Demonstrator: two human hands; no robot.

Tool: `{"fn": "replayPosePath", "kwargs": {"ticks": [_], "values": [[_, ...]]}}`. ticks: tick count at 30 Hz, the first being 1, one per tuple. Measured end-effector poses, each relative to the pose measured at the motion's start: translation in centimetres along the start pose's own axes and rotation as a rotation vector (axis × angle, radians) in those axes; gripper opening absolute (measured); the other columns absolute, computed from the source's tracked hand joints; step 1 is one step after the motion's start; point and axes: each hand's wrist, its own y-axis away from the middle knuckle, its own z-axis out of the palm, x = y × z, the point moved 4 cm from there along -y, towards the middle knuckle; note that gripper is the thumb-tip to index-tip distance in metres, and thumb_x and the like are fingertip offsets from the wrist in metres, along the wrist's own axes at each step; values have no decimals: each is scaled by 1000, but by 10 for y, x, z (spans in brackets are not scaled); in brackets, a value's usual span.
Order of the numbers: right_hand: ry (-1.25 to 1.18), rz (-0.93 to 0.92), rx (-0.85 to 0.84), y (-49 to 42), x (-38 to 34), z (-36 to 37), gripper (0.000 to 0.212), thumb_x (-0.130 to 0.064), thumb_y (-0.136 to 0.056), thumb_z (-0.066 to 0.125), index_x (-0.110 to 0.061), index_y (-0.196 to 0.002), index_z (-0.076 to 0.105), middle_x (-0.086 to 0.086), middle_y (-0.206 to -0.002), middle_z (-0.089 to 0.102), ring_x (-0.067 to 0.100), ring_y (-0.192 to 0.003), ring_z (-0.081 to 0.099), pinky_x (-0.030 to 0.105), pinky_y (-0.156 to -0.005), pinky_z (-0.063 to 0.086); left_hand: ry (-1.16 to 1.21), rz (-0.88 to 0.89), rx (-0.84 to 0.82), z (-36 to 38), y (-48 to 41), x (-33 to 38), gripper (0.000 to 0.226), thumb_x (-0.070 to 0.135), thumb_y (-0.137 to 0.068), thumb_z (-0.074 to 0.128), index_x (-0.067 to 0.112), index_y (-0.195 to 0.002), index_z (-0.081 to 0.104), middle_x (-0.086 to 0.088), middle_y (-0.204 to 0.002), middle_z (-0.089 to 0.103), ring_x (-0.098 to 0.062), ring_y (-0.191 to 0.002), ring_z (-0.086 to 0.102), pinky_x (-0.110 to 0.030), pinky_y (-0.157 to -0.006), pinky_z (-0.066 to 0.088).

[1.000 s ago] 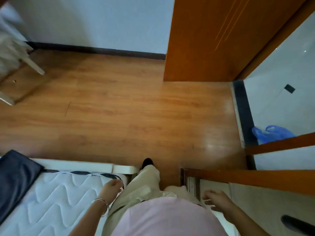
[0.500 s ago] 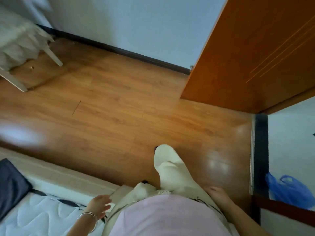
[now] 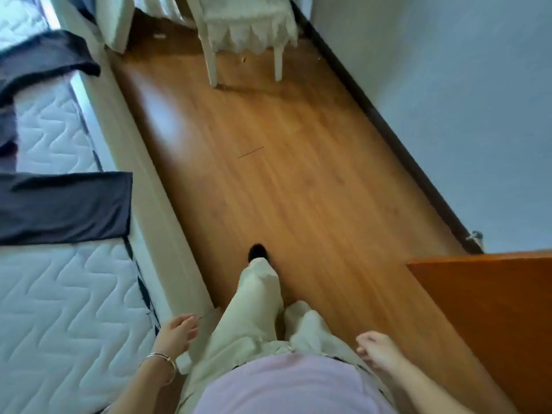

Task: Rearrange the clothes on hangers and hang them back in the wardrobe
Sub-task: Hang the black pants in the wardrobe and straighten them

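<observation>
Both hands hang free beside the hips: the left hand (image 3: 176,333) at 7 o'clock and the right hand (image 3: 376,348) at 5 o'clock, fingers loosely curled, holding nothing. The dark clothes (image 3: 62,204) lie flat on the quilted mattress (image 3: 68,309) at 9 o'clock, well apart from the left fingertips, with another dark fold (image 3: 44,58) up at 10 o'clock. A cream bed frame (image 3: 155,210) edges the mattress. Between it and the dark skirting (image 3: 388,124) runs a lane of wooden floor (image 3: 298,174) – bare up to a lace-covered chair (image 3: 248,28) at 12 o'clock. A pale wall (image 3: 448,85) stands at 2 o'clock, and an orange wooden panel (image 3: 493,318) juts in at 4 o'clock, near the right hand
</observation>
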Motion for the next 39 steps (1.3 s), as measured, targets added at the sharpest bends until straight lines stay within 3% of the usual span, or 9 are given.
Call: {"fn": "replayPosePath", "kwargs": {"ticks": [5, 9, 13, 22, 26, 30, 32, 35, 39], "values": [[68, -172, 12, -33, -170, -33, 17, -18, -96, 42, -11, -100, 57, 3, -86, 61, 14, -75, 57, 22, -59, 41, 53, -226, 56, -22, -27, 7, 17, 0, -90, 51, -7, -96, 65, -12, -88, 62, -20, -70, 47, -24, -70, 36], [32, -286, 57, -42, -314, -44, 19, -23, -97, 42, -13, -103, 57, 5, -95, 63, 19, -87, 60, 27, -67, 43, 126, -231, 51, -44, -78, 87, 52, 47, -86, 53, 9, -119, 56, -8, -130, 53, -26, -118, 48, -12, -87, 35], [63, -382, 25, -43, -432, -47, 17, -24, -96, 43, -16, -102, 58, 3, -93, 64, 19, -87, 61, 26, -69, 44, 321, -116, 51, -63, -93, 213, 17, 13, -92, 52, 14, -75, 53, -3, -68, 50, -16, -62, 46, -16, -44, 38], [297, -212, -4, -115, -581, -77, 24, -11, -94, 49, 3, -107, 63, 13, -90, 62, 19, -71, 54, 17, -48, 40, 356, -47, 134, -94, -181, 381, 29, 8, -96, 43, -5, -120, 53, -21, -116, 60, -24, -93, 53, -23, -65, 40], [488, -222, -17, -139, -679, -107, 20, -9, -91, 51, -1, -81, 66, 16, -80, 66, 14, -58, 54, 12, -38, 37, 363, -213, 176, -89, -200, 405, 29, 6, -94, 44, -12, -116, 54, -15, -76, 58, -25, -61, 47, -24, -51, 30], [483, -324, -19, -141, -807, -110, 17, -10, -94, 47, -2, -85, 59, 7, -65, 57, 15, -50, 51, 19, -44, 39, 499, -288, 157, -88, -201, 457, 23, 4, -91, 47, 6, -71, 57, -10, -63, 46, -16, -49, 35, -15, -32, 29], [501, -401, -27, -135, -872, -99, 17, -15, -94, 45, -6, -90, 59, 5, -73, 60, 16, -61, 54, 24, -54, 40, 562, -259, 131, -91, -209, 481, 26, 5, -90, 46, 11, -66, 54, -12, -69, 47, -15, -54, 39, -15, -40, 33], [540, -523, -77, -122, -959, -71, 16, -20, -95, 45, -13, -94, 59, 3, -80, 62, 15, -71, 58, 29, -70, 44, 742, -307, 198, -109, -218, 514, 11, 13, -92, 48, 8, -95, 58, -10, -91, 60, -21, -73, 54, -33, -71, 48], [553, -618, -116, -116, -1046, -30, 17, -20, -96, 44, -13, -101, 59, 2, -84, 62, 19, -80, 60, 29, -68, 45, 830, -351, 264, -135, -249, 537, 15, 19, -95, 45, 12, -103, 56, -8, -102, 60, -26, -95, 57, -39, -93, 42]]}}
